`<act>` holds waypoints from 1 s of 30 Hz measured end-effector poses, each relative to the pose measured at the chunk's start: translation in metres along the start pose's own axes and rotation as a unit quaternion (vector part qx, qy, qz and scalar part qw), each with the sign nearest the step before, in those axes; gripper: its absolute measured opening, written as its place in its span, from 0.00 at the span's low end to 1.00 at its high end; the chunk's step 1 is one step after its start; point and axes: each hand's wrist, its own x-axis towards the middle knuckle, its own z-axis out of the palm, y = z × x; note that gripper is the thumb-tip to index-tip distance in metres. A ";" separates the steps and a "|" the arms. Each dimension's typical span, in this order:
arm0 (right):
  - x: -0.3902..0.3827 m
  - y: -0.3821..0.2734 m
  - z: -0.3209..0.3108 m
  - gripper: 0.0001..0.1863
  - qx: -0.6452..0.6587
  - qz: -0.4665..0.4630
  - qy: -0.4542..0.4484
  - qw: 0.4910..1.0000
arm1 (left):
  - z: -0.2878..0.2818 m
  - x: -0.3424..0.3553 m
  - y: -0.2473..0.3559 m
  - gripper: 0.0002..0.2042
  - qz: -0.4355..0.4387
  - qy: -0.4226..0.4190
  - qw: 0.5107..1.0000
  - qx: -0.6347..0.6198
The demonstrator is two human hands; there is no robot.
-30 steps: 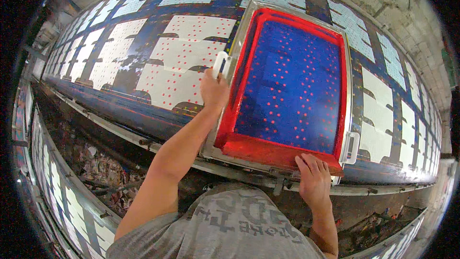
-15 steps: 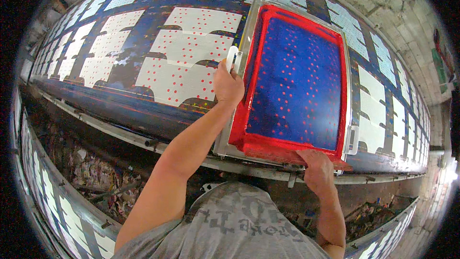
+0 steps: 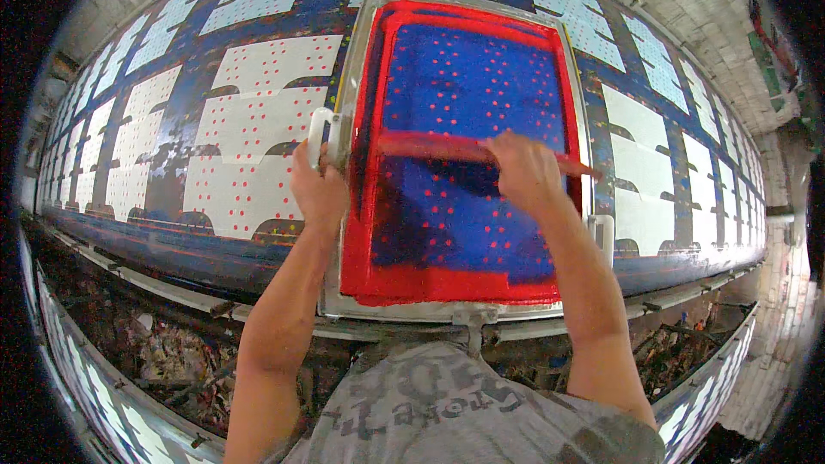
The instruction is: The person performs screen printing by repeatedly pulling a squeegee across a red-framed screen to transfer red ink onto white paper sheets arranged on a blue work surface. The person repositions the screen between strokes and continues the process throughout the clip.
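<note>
A screen printing frame [image 3: 574, 90] lies on the long dark table in front of me. Its blue mesh [image 3: 473, 60] carries rows of red dots, and thick red ink borders it. My left hand [image 3: 321, 193] is closed round the white handle [image 3: 320, 133] on the frame's left side. Across the middle of the mesh lies a red-coated squeegee [image 3: 430, 146], tilted slightly down to the right, with my right hand [image 3: 528, 176] gripping it right of its centre. A broad band of red ink [image 3: 430, 285] covers the frame's near end.
White fabric pieces [image 3: 266, 129] with red dots lie to the left; more white pieces [image 3: 640, 172] lie to the right. A second white handle [image 3: 601, 239] is on the frame's right side. A metal rail [image 3: 163, 283] runs along the table's near edge, with a littered gap below.
My right hand has pushed the squeegee from the near end of the frame to the middle of the mesh. The frame now appears further left in view, with my left hand still on its handle.
</note>
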 end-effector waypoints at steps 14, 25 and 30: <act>0.255 0.164 0.006 0.24 -0.103 -0.012 0.014 0.995 | 0.002 0.000 0.004 0.17 0.019 0.042 0.998 0.045; 0.268 0.183 0.008 0.21 -0.043 -0.057 0.003 0.997 | 0.001 0.001 0.007 0.16 -0.006 0.022 0.999 0.044; 0.229 0.155 0.001 0.22 -0.047 -0.069 -0.053 0.995 | 0.001 0.000 0.011 0.13 -0.017 0.036 0.997 0.068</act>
